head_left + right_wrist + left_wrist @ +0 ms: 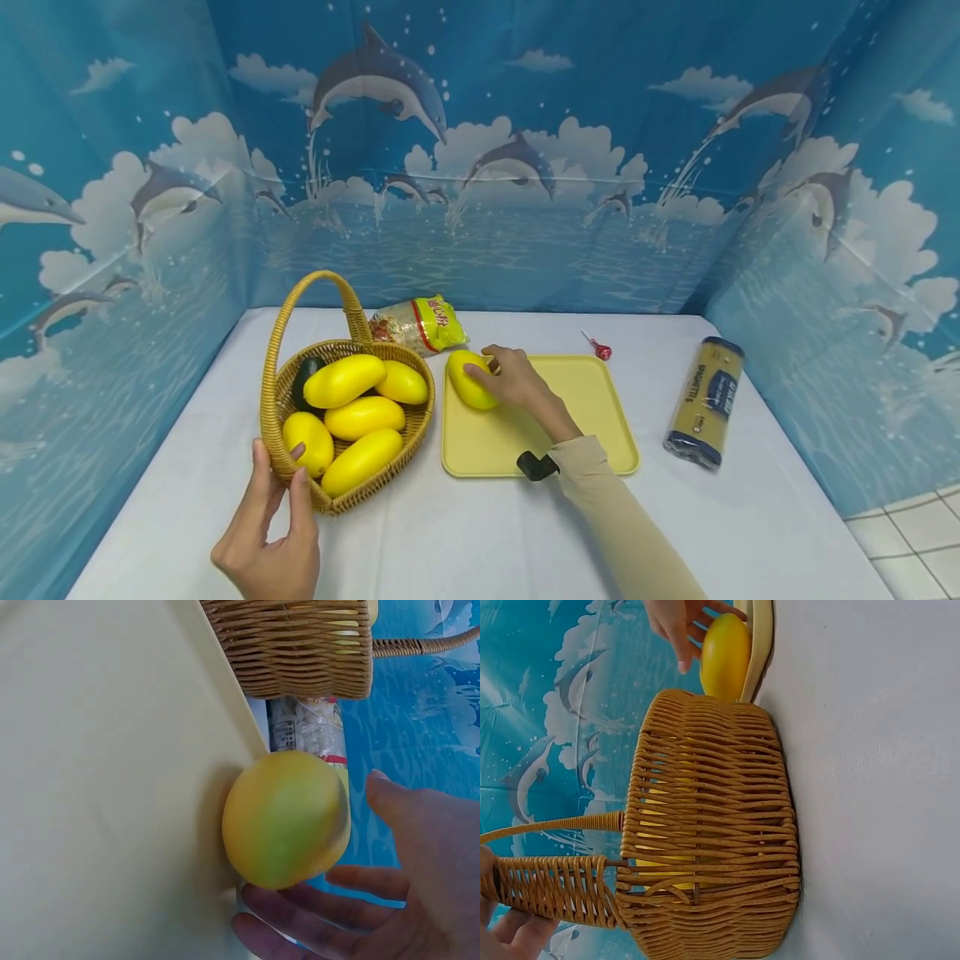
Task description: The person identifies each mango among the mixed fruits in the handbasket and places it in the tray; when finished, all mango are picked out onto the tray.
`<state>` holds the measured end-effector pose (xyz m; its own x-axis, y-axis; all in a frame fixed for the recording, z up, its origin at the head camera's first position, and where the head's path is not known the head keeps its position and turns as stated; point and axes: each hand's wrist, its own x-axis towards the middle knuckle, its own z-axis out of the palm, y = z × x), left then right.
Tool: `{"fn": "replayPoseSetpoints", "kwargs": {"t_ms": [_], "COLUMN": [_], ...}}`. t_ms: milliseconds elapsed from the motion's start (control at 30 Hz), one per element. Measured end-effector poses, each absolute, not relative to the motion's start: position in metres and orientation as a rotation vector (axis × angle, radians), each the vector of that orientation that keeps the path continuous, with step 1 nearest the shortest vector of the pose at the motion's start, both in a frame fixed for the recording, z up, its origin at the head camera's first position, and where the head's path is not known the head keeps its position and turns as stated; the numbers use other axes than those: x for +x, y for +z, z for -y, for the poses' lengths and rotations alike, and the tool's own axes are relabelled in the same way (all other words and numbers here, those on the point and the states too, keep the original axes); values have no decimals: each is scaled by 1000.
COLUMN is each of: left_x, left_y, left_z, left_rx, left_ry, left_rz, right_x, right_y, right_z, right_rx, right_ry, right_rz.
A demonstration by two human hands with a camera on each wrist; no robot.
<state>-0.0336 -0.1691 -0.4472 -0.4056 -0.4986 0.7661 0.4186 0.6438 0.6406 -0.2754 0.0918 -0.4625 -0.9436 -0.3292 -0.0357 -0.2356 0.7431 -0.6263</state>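
A yellow mango (472, 380) lies at the left end of the pale yellow tray (585, 417). My right hand (516, 385) is at it, thumb on one side and fingers on the other. In the right wrist view the thumb stands apart from the mango (286, 819), and the loosely spread fingers reach along its far side, seemingly touching it. My left hand (273, 533) pinches the lower handle of a wicker basket (427, 400) between thumb and fingers. Several yellow mangoes (364, 417) fill the basket, with a dark green item (303, 379), partly hidden, among them.
Behind the basket lies a clear and yellow food bag (423, 325). A red-wrapped lollipop (602, 350) is beyond the tray's back edge. At the right lies a spaghetti packet (705, 402). Dolphin-printed curtains (480, 225) enclose the white table (420, 550) at the back and sides.
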Motion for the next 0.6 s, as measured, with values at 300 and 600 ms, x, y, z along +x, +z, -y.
{"fn": "replayPoseSetpoints", "kwargs": {"t_ms": [300, 600], "left_x": [-32, -33], "left_y": [-437, -441], "left_z": [163, 166], "left_rx": [56, 33], "left_ry": [-1001, -1009], "left_rz": [1725, 1709], "right_x": [-279, -283], "right_y": [-459, -444], "right_z": [-103, -106], "right_rx": [-444, -683], "right_ry": [-950, -1009], "right_rz": [-2830, -2933]}}
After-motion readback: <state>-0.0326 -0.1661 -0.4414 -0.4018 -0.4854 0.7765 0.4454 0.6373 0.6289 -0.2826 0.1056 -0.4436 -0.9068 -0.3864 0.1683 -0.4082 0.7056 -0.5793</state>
